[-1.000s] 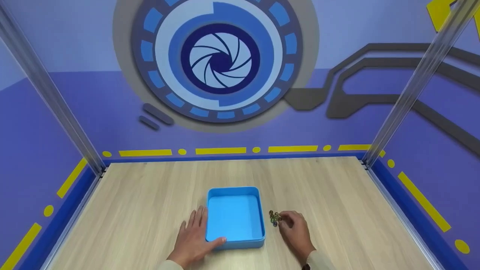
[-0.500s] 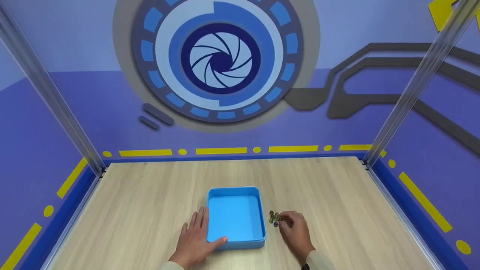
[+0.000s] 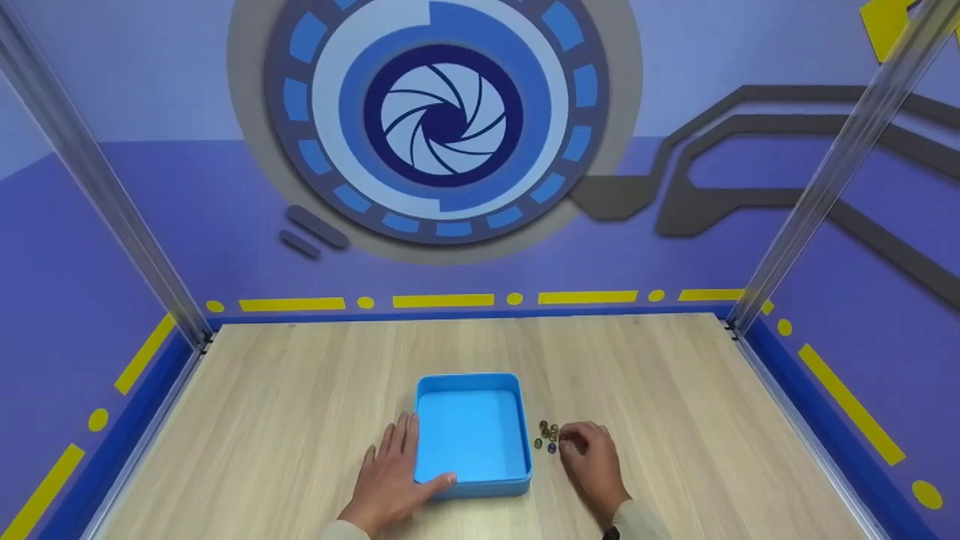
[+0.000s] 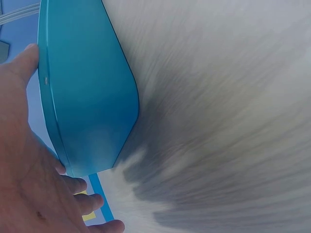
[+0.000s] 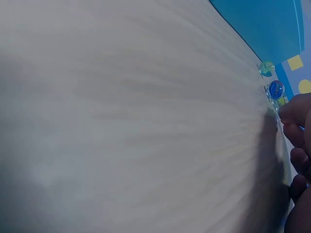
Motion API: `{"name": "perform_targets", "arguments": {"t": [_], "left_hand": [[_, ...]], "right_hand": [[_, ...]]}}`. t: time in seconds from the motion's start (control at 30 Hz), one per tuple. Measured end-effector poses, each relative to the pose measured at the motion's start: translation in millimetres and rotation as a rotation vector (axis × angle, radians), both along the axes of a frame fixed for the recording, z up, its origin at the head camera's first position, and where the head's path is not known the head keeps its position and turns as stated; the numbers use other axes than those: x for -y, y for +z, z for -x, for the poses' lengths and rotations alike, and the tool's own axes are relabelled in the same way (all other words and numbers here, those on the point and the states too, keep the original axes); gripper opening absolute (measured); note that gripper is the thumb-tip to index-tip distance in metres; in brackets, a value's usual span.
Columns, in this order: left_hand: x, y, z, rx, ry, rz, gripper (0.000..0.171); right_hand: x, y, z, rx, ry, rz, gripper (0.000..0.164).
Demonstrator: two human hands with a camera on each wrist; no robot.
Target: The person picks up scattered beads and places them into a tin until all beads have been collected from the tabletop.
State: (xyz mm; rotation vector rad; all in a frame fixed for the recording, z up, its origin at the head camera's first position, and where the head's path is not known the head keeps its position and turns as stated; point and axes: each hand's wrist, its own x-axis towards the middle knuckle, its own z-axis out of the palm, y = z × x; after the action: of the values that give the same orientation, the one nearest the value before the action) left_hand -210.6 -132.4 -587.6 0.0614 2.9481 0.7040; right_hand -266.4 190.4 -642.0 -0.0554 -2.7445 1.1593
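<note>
Sleeves: Two pale sleeves point(image 3: 637, 521), one on each arm, at the bottom edge.
Left hand: The left hand point(image 3: 386, 476) lies against the left side of the box. Its fingers are straight and a little spread. The thumb point(image 3: 445, 481) reaches over the near edge and touches it.
Right hand: The right hand point(image 3: 594, 463) is beside the marbles, on their right. The thumb and first finger are bent close together. I cannot tell if they pinch a marble.
Blue box: The square box point(image 3: 480, 490) sits flat on the table between the hands, with its top open.
Marbles: A few small, shiny marbles point(image 3: 545, 433) lie in a loose bunch between the box and the right hand. In the right wrist view, a blue marble point(image 5: 276, 90) is just beside the fingertips, and a green marble point(image 5: 267, 68) is nearer the box.
Table: Light wood table point(image 3: 300, 397).
Corners: Shiny metal posts point(image 3: 817, 180).
Back wall: The purple-blue wall point(image 3: 172, 202) has a big round picture point(image 3: 444, 124) and yellow dashes point(image 3: 442, 301).
</note>
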Motion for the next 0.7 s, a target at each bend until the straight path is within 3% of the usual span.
{"name": "perform_targets", "arguments": {"t": [0.43,0.7], "left_hand": [[0.4,0.8,-1.1,0.018,-0.001,-0.018,0.117],[0.2,1.3,-2.8,0.002,-0.011,-0.018,0.116]], "right_hand": [[-2.6,5.8,-1.2,-0.012,-0.023,0.035,0.018],[-1.7,12.4,-2.8,-0.096,-0.009,0.066,0.019]]}}
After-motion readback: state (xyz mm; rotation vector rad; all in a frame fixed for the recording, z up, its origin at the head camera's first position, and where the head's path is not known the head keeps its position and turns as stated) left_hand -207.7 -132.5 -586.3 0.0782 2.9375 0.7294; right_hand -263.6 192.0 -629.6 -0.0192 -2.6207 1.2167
